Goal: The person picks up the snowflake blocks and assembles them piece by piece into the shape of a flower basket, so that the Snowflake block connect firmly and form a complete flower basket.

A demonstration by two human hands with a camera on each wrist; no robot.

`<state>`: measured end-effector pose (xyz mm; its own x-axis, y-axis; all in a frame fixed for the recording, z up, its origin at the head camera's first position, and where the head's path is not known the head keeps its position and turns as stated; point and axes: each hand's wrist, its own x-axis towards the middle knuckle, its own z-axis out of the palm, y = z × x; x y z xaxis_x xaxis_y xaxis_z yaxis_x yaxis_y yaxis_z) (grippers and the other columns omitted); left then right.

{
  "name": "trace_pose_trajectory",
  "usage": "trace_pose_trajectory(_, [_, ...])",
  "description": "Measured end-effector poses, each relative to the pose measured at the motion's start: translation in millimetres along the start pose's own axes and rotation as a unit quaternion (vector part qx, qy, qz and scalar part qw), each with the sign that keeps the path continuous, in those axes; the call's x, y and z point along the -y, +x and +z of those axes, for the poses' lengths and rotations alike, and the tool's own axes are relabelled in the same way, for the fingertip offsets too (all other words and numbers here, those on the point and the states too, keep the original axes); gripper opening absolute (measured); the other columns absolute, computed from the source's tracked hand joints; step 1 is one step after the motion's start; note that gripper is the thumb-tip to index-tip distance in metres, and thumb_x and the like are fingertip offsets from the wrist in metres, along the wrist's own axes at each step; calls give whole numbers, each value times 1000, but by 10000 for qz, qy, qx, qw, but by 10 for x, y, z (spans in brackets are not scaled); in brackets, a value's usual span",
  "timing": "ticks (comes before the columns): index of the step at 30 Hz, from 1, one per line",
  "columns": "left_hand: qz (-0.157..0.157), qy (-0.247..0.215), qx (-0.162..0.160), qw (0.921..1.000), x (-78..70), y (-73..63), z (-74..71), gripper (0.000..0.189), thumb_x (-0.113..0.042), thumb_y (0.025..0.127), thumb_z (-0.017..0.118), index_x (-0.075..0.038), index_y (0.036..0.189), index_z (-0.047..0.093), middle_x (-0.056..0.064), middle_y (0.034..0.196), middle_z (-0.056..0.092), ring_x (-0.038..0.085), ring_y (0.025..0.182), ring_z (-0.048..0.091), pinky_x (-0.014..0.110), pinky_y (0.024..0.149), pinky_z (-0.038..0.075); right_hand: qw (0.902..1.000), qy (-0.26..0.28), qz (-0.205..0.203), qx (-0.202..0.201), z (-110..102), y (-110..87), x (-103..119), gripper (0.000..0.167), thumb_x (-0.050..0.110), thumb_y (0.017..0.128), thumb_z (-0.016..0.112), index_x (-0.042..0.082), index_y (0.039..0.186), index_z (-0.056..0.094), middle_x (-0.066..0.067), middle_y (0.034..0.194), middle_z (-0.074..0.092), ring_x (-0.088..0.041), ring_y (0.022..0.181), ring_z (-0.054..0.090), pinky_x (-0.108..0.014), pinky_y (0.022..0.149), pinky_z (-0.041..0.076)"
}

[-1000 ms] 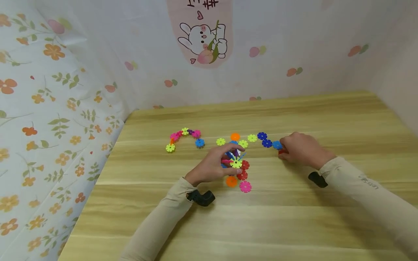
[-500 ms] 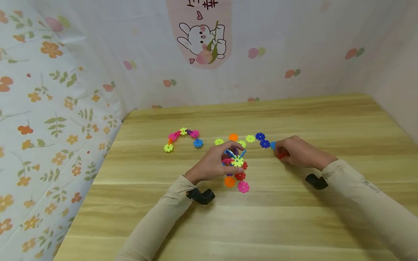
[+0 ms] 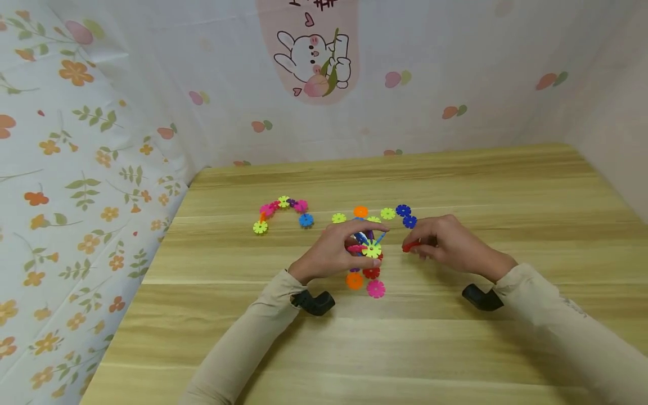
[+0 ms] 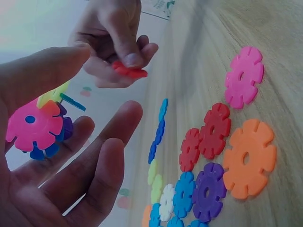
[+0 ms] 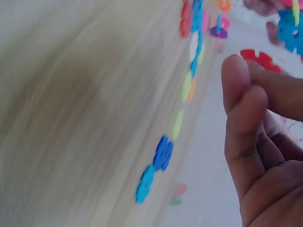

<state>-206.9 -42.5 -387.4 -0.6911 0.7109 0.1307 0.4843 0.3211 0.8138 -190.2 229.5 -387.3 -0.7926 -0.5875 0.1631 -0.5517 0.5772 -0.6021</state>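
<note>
My left hand (image 3: 331, 253) holds a cluster of joined flower-shaped plastic discs (image 3: 372, 249) above the table, its thumb and fingers curved round it. Pink, yellow and blue discs of the cluster (image 4: 35, 123) show in the left wrist view; the palm and fingers hide part of it. Just to the right, my right hand (image 3: 453, 242) pinches a single red disc (image 4: 129, 71) between thumb and fingertips. That red disc is raised off the table, a short gap from the cluster. Under and beside my left hand lie loose discs, among them an orange one (image 3: 354, 280) and a pink one (image 3: 376, 289).
A joined arch of discs (image 3: 284, 202) rests on the table farther left. Dark blue discs (image 3: 403, 210) and a light blue disc (image 5: 145, 184) lie near my right hand. A printed cloth (image 3: 228, 84) hangs behind the wooden table (image 3: 324, 349).
My right hand has picked up the red disc from beside the light blue one and carried it left toward the cluster. The left hand has stayed nearly in place, holding the cluster.
</note>
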Motion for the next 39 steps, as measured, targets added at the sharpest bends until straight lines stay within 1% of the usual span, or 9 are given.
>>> trace_pose_trajectory(4, [-55,-2,-53,10000,-6,3,-2,55,-20,85,81,-20,136,61,0,111,65,11,100,59,21,78,59,9995,171,-120,-220,41,18,116,16,-3,87,73,8,98,76,-6,85,73,-7,59,63,-19,55,54])
trace_pose_trajectory(9, [-163,-25,-235,9996,-13,3,20,54,-23,85,80,-22,135,60,0,110,66,12,97,60,25,69,58,9962,268,-318,-760,98,39,221,17,-2,84,76,12,93,76,0,78,74,-4,53,60,-21,49,51])
trace_pose_trajectory(15, [-84,-125,-214,9997,-18,-6,93,55,-24,87,80,-19,138,59,6,127,67,14,107,60,25,77,60,9899,267,-504,-1294,188,22,283,20,-1,80,80,13,92,76,6,76,73,0,52,58,-20,47,49])
trace_pose_trajectory(23, [-114,-232,-280,9993,-33,-6,60,57,-23,86,81,-20,139,60,1,127,68,10,100,67,23,72,60,9848,189,-733,-1565,211,86,352,19,-3,77,81,8,91,75,2,75,72,-1,52,59,-16,50,50])
trace_pose_trajectory(29, [-175,30,-355,9992,-45,-4,45,59,-26,86,81,-21,140,59,4,126,70,5,96,69,18,67,56,9842,153,-698,-1620,207,100,380,21,-5,76,82,7,92,75,2,73,72,1,54,60,-17,55,55])
trace_pose_trajectory(31, [-177,116,-384,9990,-61,-4,45,59,-27,85,81,-19,140,60,5,124,72,3,72,65,17,54,47,9838,145,-702,-1642,208,101,383,21,-5,75,82,6,91,75,2,73,73,3,55,60,-16,56,55])
trace_pose_trajectory(33, [-207,190,-412,9988,-81,2,45,60,-27,85,81,-18,140,60,7,124,72,3,54,54,17,48,38,9834,180,-713,-1658,207,104,383,22,-6,75,82,6,92,75,1,73,73,4,56,61,-15,57,56])
trace_pose_trajectory(36, [-316,160,-455,9983,-110,20,42,60,-27,84,81,-18,140,60,9,124,72,11,40,33,19,44,28,9820,277,-746,-1710,197,117,373,22,-8,75,81,5,92,75,-2,76,75,4,57,64,-14,58,56])
trace_pose_trajectory(39, [-420,60,-474,9980,-127,46,37,61,-26,84,82,-19,140,60,10,128,70,12,44,49,17,47,38,9808,396,-776,-1744,181,136,364,22,-10,75,80,4,91,75,-5,80,76,2,58,66,-15,57,56])
